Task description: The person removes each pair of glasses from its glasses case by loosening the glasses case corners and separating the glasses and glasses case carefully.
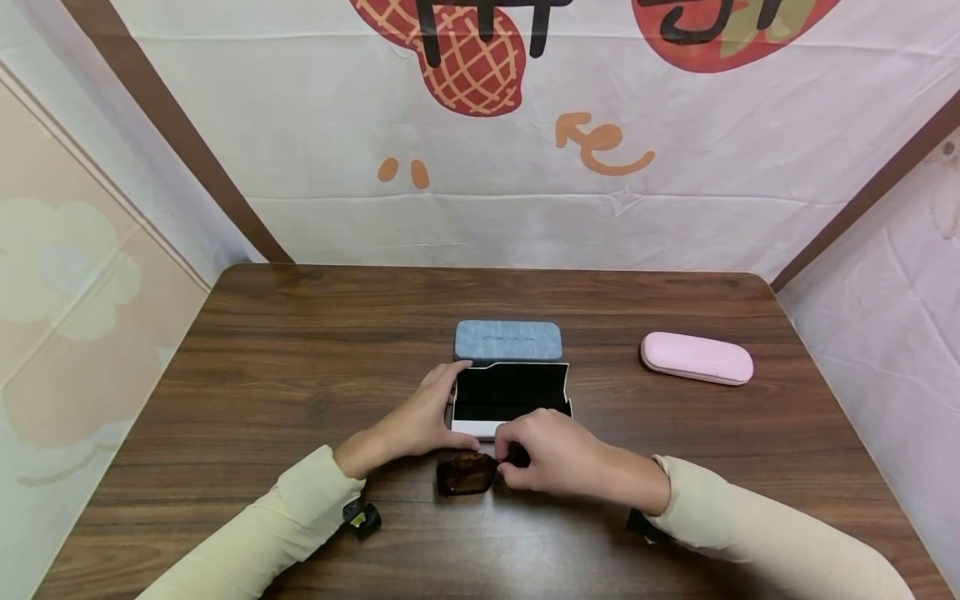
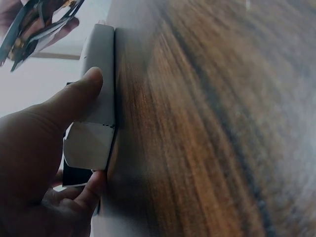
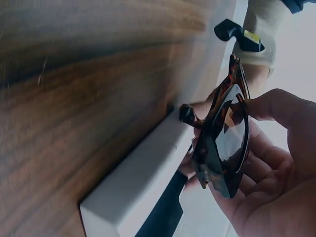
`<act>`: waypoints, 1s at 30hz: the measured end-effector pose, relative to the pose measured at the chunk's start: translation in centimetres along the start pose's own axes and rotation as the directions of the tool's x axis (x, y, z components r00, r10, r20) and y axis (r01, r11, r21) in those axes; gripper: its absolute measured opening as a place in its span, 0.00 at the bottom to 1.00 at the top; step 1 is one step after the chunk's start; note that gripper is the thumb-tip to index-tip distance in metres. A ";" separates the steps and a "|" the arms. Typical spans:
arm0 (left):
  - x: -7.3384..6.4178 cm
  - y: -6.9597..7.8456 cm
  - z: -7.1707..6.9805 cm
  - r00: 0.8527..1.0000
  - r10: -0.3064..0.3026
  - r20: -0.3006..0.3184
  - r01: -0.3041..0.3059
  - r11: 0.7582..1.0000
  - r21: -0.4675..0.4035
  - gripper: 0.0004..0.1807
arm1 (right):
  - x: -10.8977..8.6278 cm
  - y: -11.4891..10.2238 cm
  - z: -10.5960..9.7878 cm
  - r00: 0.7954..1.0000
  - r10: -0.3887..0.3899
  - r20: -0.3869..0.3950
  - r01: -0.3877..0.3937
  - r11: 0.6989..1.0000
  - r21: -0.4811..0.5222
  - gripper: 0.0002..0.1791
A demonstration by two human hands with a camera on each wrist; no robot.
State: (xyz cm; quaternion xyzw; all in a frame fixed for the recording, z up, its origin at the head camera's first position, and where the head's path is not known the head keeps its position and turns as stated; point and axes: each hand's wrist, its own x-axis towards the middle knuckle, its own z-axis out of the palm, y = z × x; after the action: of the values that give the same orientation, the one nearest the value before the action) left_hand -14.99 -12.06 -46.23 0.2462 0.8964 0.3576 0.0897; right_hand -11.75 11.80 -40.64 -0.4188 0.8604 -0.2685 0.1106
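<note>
Brown tortoiseshell sunglasses [image 1: 465,473] are pinched between the thumb and fingers of my right hand [image 1: 558,454]. In the right wrist view the sunglasses [image 3: 210,143] are held up off the table, beside the case's long white wall. That white glasses case [image 1: 471,427] lies wide with its lid raised, showing a black lining. My left hand [image 1: 420,421] grips the case's left end, its thumb on the front wall and its fingers at the end and back. The left wrist view shows the thumb on the white case [image 2: 98,108]; the right hand partly hides the case's right front corner in the head view.
A blue glasses case [image 1: 508,340] lies just behind the white one. Off to the right is a closed pink glasses case [image 1: 697,358]. All of them are on a brown wooden table [image 1: 315,333], with a printed cloth [image 1: 330,142] hanging along its back edge.
</note>
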 end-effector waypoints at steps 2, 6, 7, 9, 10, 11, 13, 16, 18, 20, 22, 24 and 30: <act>0.0 0.0 0.0 1.000 -0.004 0.004 0.004 1.000 -0.005 0.62 | 0.0 -0.2 0.4 1.000 0.007 0.017 -0.007 1.000 -0.004 0.07; 0.0 -0.1 0.0 1.000 0.004 -0.009 -0.004 1.000 -0.013 0.62 | 0.1 -0.4 1.1 0.999 0.012 0.048 -0.012 1.000 0.002 0.09; 0.0 -0.1 0.0 1.000 0.006 -0.012 -0.006 1.000 -0.015 0.62 | 0.2 -0.4 1.3 0.998 0.009 0.055 -0.009 1.000 0.004 0.09; 0.0 -0.2 0.1 1.000 0.009 -0.015 -0.009 1.000 -0.017 0.62 | 0.3 -0.4 1.7 0.998 0.004 0.066 -0.004 1.000 0.004 0.10; 0.0 -0.2 0.1 1.000 0.009 -0.015 -0.010 1.000 -0.015 0.62 | 0.3 -0.4 1.9 0.997 0.003 0.072 -0.003 1.000 0.006 0.10; 0.0 -0.2 0.1 1.000 0.010 -0.015 -0.010 1.000 -0.012 0.62 | 0.3 -0.4 2.1 0.997 0.000 0.077 0.000 1.000 0.005 0.10; 0.0 -0.1 0.1 1.000 0.003 -0.006 -0.003 1.000 -0.010 0.62 | 0.4 -0.5 2.6 0.996 -0.006 0.086 0.005 1.000 0.004 0.10; 0.0 -0.1 0.0 1.000 -0.002 -0.002 0.002 1.000 -0.010 0.62 | 0.5 -0.6 3.1 0.995 -0.022 0.095 0.022 1.000 -0.004 0.10; 0.0 0.0 0.0 1.000 -0.005 0.001 0.005 1.000 -0.012 0.62 | 0.6 -0.7 3.4 0.995 -0.031 0.098 0.032 0.999 -0.011 0.10; 0.0 0.0 0.0 1.000 -0.008 0.002 0.008 1.000 -0.014 0.62 | 0.7 -0.8 3.7 0.994 -0.035 0.099 0.037 0.999 -0.012 0.10; 0.0 0.1 0.0 1.000 -0.012 0.005 0.012 1.000 -0.016 0.62 | 0.8 -0.8 4.0 0.994 -0.035 0.100 0.037 0.999 -0.012 0.10; 0.0 0.1 0.0 1.000 -0.016 0.006 0.016 1.000 -0.017 0.62 | 0.9 -0.7 4.2 0.994 -0.032 0.102 0.034 0.999 -0.017 0.09; 0.0 0.1 0.0 1.000 -0.020 0.008 0.020 0.999 -0.024 0.62 | 1.1 -0.8 4.6 0.996 -0.039 0.086 0.043 0.998 -0.050 0.08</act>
State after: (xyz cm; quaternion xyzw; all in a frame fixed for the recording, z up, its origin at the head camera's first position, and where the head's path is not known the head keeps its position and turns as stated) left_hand -14.99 -12.01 -46.14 0.2374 0.8940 0.3667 0.0998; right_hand -9.97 8.83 -43.99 -0.4503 0.8528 -0.2301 0.1307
